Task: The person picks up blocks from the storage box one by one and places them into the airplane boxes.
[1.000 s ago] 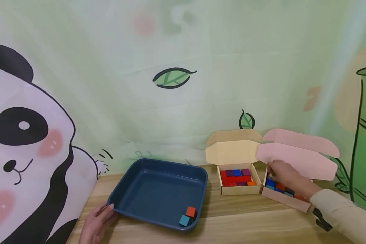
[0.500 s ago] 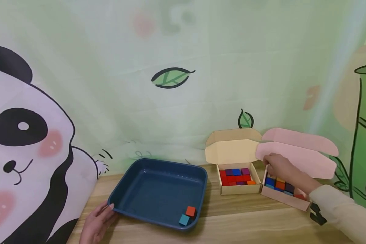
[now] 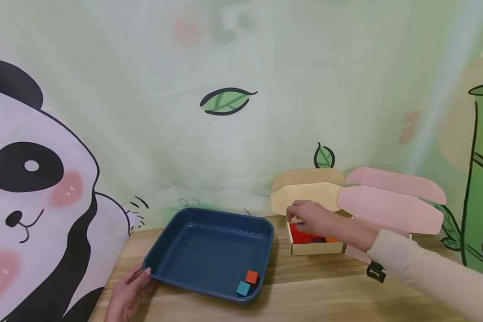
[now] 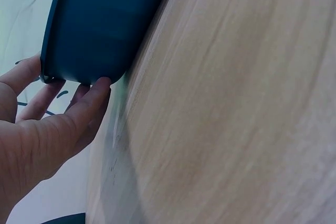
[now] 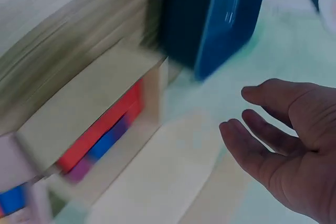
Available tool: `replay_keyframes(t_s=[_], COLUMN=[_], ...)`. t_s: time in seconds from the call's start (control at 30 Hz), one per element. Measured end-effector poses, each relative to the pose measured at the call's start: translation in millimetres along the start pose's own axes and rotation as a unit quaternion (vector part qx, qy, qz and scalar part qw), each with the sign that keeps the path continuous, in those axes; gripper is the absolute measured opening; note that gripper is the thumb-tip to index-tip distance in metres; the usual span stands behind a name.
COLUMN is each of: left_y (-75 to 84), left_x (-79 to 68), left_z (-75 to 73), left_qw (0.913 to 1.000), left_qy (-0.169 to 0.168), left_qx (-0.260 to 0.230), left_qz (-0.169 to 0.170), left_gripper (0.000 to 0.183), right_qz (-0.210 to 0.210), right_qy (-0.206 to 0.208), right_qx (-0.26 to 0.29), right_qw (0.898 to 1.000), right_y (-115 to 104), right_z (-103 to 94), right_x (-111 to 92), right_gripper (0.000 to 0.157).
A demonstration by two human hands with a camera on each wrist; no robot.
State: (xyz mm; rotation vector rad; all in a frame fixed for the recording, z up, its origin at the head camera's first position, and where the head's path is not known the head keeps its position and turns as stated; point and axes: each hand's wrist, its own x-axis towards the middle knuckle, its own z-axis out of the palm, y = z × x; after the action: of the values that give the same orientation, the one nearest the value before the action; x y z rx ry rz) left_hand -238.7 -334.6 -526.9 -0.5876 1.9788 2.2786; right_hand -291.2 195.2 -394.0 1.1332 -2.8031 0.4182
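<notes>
In the head view my left hand [image 3: 128,290] holds the near-left corner of a dark blue tray [image 3: 150,250]. The left wrist view has one finger at the rim and others against the outer wall of this tray [image 4: 94,24]. An orange-red cube [image 3: 251,277] and a teal cube [image 3: 243,288] lie in the tray's near-right corner. My right hand [image 3: 311,218] is over a cream box [image 3: 318,249] of red, blue, purple and orange cubes, hiding part of them. In the right wrist view that hand [image 5: 283,140] has loosely bent fingers, with a gap between them and nothing held.
A pink box [image 3: 356,253] stands beside the cream one, its raised lid [image 3: 390,208] tilted back and its contents hidden behind my right forearm. Both boxes and the tray rest on a wooden table [image 3: 306,295]. Behind rises a printed curtain [image 3: 145,112] with a panda.
My right hand has moved left from the pink box to above the cream box. The left hand, the tray and its two cubes have stayed in place.
</notes>
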Motion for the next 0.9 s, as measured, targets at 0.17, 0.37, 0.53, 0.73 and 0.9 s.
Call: replay_keyframes(t_s=[0.17,0.37,0.53,0.73,0.9], left_y=[1.2,2.6,0.4,-2.2,-4.0], left_x=[-1.6,1.6,2.3,1.3,-1.5], left_z=[-0.3,2.7,3.4,3.3,3.4], left_qw=[1.0,0.9998,0.9997,0.9998,0.9998], left_qy=[-0.005,-0.005,0.001,-0.001,0.007], left_qx=[-0.002,0.013,0.011,0.007,0.007], left_qz=[0.0,0.012,0.022,0.021,0.015], left_gripper=[0.078,0.079,0.074,0.075,0.074], right_qz=[-0.081,-0.11,-0.133,-0.098,-0.084], right_qy=[-0.082,-0.203,-0.287,-0.335,-0.344], right_qx=[-0.015,-0.058,-0.102,-0.118,-0.097], right_qw=[0.993,0.971,0.943,0.93,0.93], right_y=[-53.6,-104.5,-127.3,-129.2,-106.3], right_z=[8.2,29.7,48.0,67.8,108.3], right_x=[31.6,65.0,87.4,100.0,105.3], right_gripper=[0.022,0.022,0.03,0.038,0.028])
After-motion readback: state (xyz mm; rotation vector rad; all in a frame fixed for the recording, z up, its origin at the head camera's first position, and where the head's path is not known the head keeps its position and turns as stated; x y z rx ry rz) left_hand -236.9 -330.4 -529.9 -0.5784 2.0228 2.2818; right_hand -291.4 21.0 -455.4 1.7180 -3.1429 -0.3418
